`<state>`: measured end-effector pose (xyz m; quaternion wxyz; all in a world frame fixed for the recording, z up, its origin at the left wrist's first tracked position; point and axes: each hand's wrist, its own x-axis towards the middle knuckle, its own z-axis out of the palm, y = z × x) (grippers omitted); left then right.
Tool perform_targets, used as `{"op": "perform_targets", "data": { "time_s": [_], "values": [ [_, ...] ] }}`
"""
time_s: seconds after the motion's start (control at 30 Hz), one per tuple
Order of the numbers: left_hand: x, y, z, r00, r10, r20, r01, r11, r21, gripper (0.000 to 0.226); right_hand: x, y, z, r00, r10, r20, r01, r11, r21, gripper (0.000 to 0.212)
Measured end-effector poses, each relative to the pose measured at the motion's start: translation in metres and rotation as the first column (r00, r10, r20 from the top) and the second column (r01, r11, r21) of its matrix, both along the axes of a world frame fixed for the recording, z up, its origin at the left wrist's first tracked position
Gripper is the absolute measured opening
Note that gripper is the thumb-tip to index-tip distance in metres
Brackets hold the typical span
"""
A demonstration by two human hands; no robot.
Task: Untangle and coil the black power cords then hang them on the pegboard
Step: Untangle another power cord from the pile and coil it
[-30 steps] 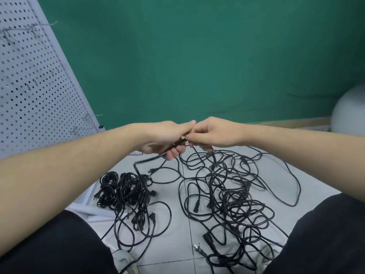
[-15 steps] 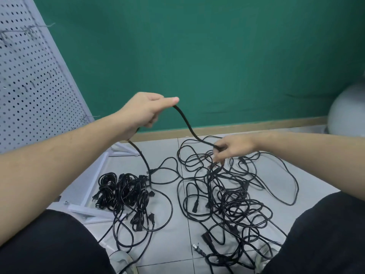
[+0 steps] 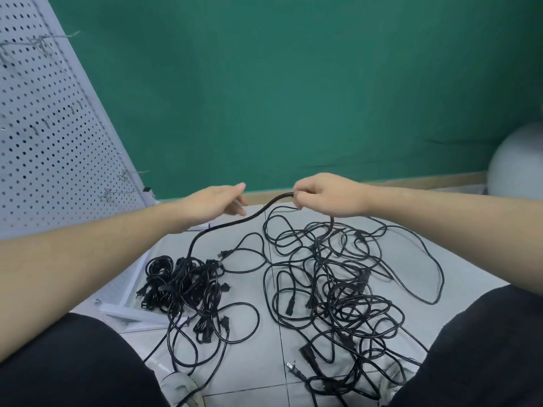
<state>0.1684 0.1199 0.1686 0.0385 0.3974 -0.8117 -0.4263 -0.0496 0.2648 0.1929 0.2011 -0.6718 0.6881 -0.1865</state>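
The right hand [image 3: 326,195], just right of centre frame, pinches one black cord [image 3: 235,223] between curled fingers; from there the cord arcs down to the left under the left hand [image 3: 214,201] and runs into the dense pile [image 3: 185,284] at lower centre-left of the floor [image 3: 252,371]. The left hand hovers just above that cord with its fingers loosely extended, and whether it touches the cord I cannot tell; it looks released rather than gripping. A second strand drops from under the right hand into the big loose tangle [image 3: 346,289] at centre-right. The main risk, as I judge it, is that pulling the held cord upward will tighten rather than free things: its far end is buried in the left pile, so a firm tug may drag the whole pile along the floor or cinch a knot inside it. If the strand below the right hand belongs to the same cord, lifting could also snag loops of the right tangle and lock the two heaps together. A plug [image 3: 224,253] lying near centre could catch in a loop as it is drawn through. With only one hand gripping, the cord could slip and fall back into the mess. The pegboard [image 3: 44,136] leans at upper left, its hooks [image 3: 129,173] bare, so hanging is not yet begun.
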Motion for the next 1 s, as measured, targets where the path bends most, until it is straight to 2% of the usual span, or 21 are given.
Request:
{"op": "perform_targets", "data": {
  "time_s": [0.1, 0.2, 0.3, 0.4, 0.47, 0.57, 0.63, 0.7, 0.73, 0.8, 0.87, 0.93, 1.0],
  "values": [
    [-0.025, 0.021, 0.012, 0.988, -0.068, -0.142, 0.073, 0.997, 0.032, 0.05, 0.018, -0.006, 0.002, 0.999, 0.042, 0.003, -0.042, 0.997, -0.062, 0.024],
    [-0.04, 0.038, 0.018, 0.986, -0.131, -0.102, 0.135, 0.99, 0.036, 0.048, 0.022, -0.007, 0.001, 0.995, 0.072, 0.062, -0.07, 0.997, -0.027, 0.03],
    [-0.043, 0.04, 0.025, 0.987, -0.123, -0.099, 0.115, 0.99, -0.082, 0.05, 0.017, -0.002, -0.001, 0.978, 0.05, 0.203, -0.065, 0.996, 0.068, 0.03],
    [-0.038, 0.034, 0.034, 0.957, -0.147, -0.252, 0.138, 0.989, -0.053, 0.055, 0.005, 0.001, -0.012, 0.987, 0.074, 0.141, -0.102, 0.975, 0.2, 0.038],
    [-0.035, 0.034, 0.038, 0.926, -0.168, -0.337, 0.174, 0.985, -0.014, 0.051, -0.006, 0.002, -0.024, 0.99, 0.109, 0.087, -0.128, 0.96, 0.25, 0.034],
    [-0.032, 0.031, 0.041, 0.872, -0.061, -0.485, 0.123, 0.988, 0.096, 0.032, -0.022, 0.001, -0.033, 0.992, 0.103, 0.078, -0.118, 0.968, 0.221, 0.019],
    [-0.029, 0.028, 0.041, 0.822, -0.042, -0.568, 0.146, 0.979, 0.139, 0.027, -0.031, 0.001, -0.03, 0.99, 0.091, 0.108, -0.111, 0.975, 0.194, 0.011],
    [-0.027, 0.026, 0.039, 0.798, -0.024, -0.602, 0.149, 0.976, 0.159, 0.026, -0.037, 0.003, -0.024, 0.99, 0.078, 0.12, -0.098, 0.98, 0.172, 0.014],
    [-0.027, 0.025, 0.038, 0.799, -0.006, -0.602, 0.134, 0.977, 0.168, 0.027, -0.041, 0.004, -0.022, 0.985, 0.058, 0.161, -0.085, 0.982, 0.17, 0.017],
    [-0.024, 0.019, 0.036, 0.835, 0.023, -0.55, 0.069, 0.987, 0.146, 0.025, -0.048, 0.007, -0.018, 0.938, -0.019, 0.345, -0.036, 0.988, 0.152, 0.018],
    [-0.014, 0.006, 0.031, 0.907, 0.012, -0.42, 0.009, 0.999, 0.048, 0.024, -0.057, 0.01, -0.015, 0.862, -0.081, 0.499, 0.037, 0.994, 0.099, 0.019],
    [-0.001, -0.005, 0.02, 0.964, -0.089, -0.25, 0.075, 0.995, -0.063, 0.029, -0.06, 0.01, -0.012, 0.809, -0.11, 0.578, 0.107, 0.993, 0.039, 0.022],
    [0.006, -0.007, 0.009, 0.98, -0.139, -0.144, 0.135, 0.99, -0.038, 0.034, -0.055, 0.007, -0.01, 0.812, -0.102, 0.574, 0.145, 0.989, -0.029, 0.024]
  ]
}}
